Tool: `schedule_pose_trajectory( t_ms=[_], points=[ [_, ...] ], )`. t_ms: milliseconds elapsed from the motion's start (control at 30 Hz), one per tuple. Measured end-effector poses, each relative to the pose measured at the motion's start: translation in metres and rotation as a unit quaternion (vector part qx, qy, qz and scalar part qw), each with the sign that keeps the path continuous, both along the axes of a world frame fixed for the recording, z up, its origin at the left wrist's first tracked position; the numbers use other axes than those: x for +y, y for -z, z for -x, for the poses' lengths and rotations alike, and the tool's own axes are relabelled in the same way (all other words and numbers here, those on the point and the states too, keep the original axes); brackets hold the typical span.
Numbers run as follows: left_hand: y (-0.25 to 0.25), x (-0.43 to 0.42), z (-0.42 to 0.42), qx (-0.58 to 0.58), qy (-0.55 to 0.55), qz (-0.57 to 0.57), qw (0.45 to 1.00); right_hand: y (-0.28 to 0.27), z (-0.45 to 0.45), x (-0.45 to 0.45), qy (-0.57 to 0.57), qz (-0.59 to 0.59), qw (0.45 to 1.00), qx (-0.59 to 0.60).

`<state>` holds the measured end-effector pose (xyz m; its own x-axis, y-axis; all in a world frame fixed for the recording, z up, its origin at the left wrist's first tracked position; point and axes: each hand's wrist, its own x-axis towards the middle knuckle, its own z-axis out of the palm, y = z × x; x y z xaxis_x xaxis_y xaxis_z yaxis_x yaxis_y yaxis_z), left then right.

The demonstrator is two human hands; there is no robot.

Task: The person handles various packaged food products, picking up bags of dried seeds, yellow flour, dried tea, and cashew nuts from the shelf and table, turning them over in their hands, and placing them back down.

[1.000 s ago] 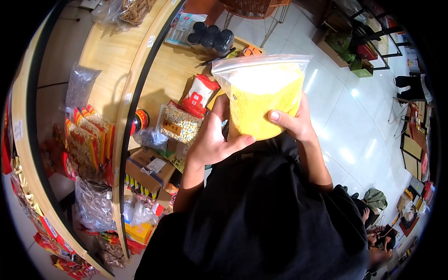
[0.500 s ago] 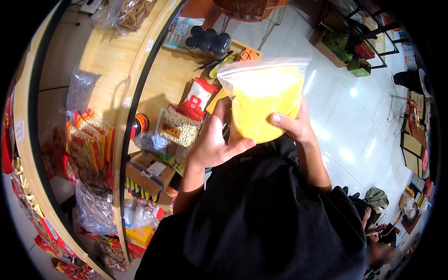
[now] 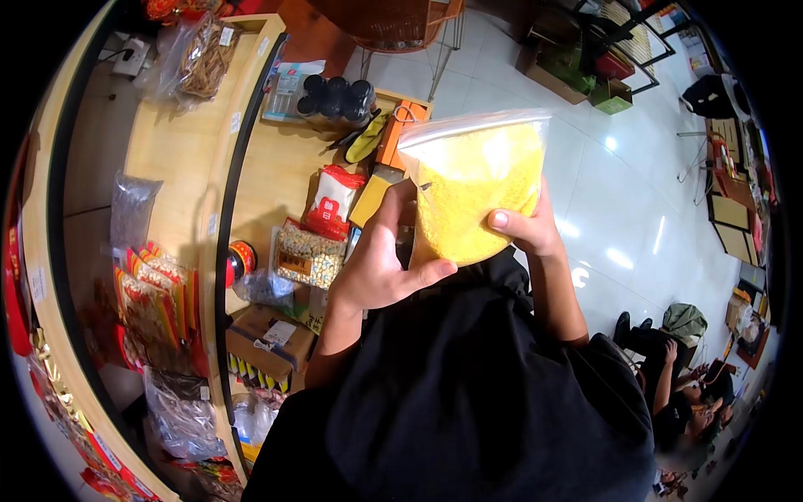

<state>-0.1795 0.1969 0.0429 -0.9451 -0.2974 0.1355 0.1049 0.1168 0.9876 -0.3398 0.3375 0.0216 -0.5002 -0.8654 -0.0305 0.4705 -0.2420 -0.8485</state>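
A clear zip-lock bag of fine yellow grain (image 3: 473, 188) is held up in front of my chest, its zip edge at the top. My left hand (image 3: 376, 259) grips the lower left side, thumb across the front and fingers behind. On the right side, my right hand (image 3: 535, 226) presses its thumb on the front of the bag, with its other fingers hidden behind. Left of the bag, a red and white packet (image 3: 336, 201) and a bag of mixed beans or grains (image 3: 308, 255) lie on the wooden shelf.
Wooden shelving (image 3: 188, 142) with packaged dry goods runs along the left. Dark-capped bottles (image 3: 337, 100) and an orange box (image 3: 400, 134) stand near the shelf end. A cardboard box (image 3: 268, 343) sits lower down. Seated people (image 3: 677, 402) are at lower right on the tiled floor (image 3: 585, 167).
My view has shifted, so the shelf and floor sit further left. The bag stays in both hands and is tilted slightly differently, with less glare on it.
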Motion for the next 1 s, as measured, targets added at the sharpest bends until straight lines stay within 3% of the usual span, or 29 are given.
schedule_pose_trajectory(
  t_ms=[233, 400, 600, 633, 867, 933, 1000],
  points=[
    [-0.005, 0.006, 0.011, -0.001, 0.04, 0.02, 0.999, -0.006, 0.008, 0.021, 0.021, 0.012, 1.0, 0.012],
    [-0.002, 0.01, 0.017, -0.008, 0.062, -0.033, 0.997, -0.009, 0.006, 0.027, 0.043, 0.029, 0.998, 0.019],
    [0.009, 0.012, 0.012, -0.094, 0.057, -0.117, 0.987, -0.011, 0.006, 0.034, 0.052, 0.045, 0.997, 0.024],
    [0.014, 0.009, 0.014, -0.061, 0.067, -0.066, 0.994, -0.013, 0.006, 0.035, 0.058, 0.054, 0.997, 0.024],
    [0.012, 0.016, 0.036, -0.064, 0.106, -0.092, 0.988, -0.003, 0.01, 0.054, 0.073, 0.018, 0.995, 0.065],
    [0.013, 0.014, 0.033, -0.076, 0.11, -0.108, 0.985, -0.009, 0.006, 0.056, 0.083, 0.032, 0.996, -0.007],
    [0.017, 0.003, 0.035, -0.061, 0.162, -0.094, 0.98, -0.004, 0.009, 0.054, 0.084, 0.027, 0.996, 0.012]
  ],
)
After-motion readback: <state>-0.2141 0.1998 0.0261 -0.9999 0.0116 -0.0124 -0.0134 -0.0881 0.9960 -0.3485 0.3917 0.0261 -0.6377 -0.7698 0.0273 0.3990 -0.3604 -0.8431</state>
